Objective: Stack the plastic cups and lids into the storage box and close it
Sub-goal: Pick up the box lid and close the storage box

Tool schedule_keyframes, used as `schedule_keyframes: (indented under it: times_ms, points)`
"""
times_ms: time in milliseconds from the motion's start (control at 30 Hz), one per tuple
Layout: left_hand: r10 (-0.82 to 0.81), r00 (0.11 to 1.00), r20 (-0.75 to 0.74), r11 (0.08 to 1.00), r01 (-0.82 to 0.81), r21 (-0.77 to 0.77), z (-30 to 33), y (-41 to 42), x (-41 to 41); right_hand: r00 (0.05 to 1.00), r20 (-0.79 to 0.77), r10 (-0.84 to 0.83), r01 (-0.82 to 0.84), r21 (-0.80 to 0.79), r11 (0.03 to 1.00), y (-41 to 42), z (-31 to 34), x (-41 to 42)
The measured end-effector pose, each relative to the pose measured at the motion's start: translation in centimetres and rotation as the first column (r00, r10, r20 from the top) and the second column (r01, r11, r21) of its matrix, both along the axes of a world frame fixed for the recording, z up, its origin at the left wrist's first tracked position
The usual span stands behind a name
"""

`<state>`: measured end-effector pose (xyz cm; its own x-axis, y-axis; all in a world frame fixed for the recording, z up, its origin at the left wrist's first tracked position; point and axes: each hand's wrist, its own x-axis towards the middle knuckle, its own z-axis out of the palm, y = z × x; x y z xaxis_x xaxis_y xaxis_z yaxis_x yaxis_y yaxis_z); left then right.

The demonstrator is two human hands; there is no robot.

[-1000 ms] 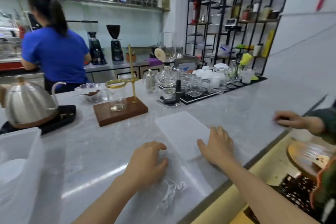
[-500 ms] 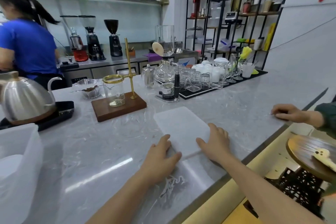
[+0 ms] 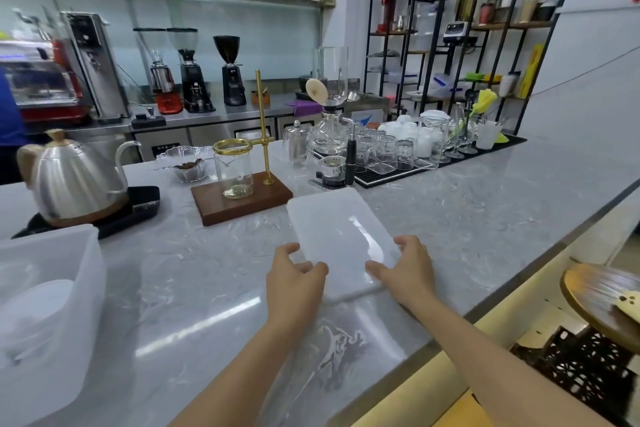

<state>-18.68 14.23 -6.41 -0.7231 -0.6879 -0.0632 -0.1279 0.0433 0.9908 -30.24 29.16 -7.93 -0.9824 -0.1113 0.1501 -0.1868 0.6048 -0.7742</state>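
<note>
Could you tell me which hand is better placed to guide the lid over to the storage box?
Left. Both hands grip the lid's near edge, but the left hand is on the side toward the open storage box, at far left.

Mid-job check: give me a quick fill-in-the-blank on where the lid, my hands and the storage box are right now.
1. Both hands grip the near end of the flat white ____, the left hand at its left corner and the right hand at its right.
2. The storage box stands at the far ____ of the view.
3. The storage box has no lid on it, so it is ____.
4. Behind the box stands a silver ____ on a black base.

Missing words: lid; left; open; kettle
</note>
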Motion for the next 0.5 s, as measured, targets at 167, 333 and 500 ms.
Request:
schedule_keyframes:
  times_ms: [167,333,500]
  points:
    - [0.195,0.981,-0.009,0.973,-0.192,0.128,1.1,-1.7,0.8,0.999,-0.040,0.023,-0.027,-0.126,0.992,-1.7,0.0,0.3]
    - [0.270,0.961,-0.057,0.954,-0.260,0.147,1.5,-4.4,2.4,0.995,-0.089,0.052,-0.071,-0.226,0.972,-3.9,1.1,1.1]
    - [0.320,0.940,-0.117,0.943,-0.304,0.136,3.0,-7.1,3.7,0.982,-0.123,0.141,-0.169,-0.262,0.950,-6.3,3.4,2.3]
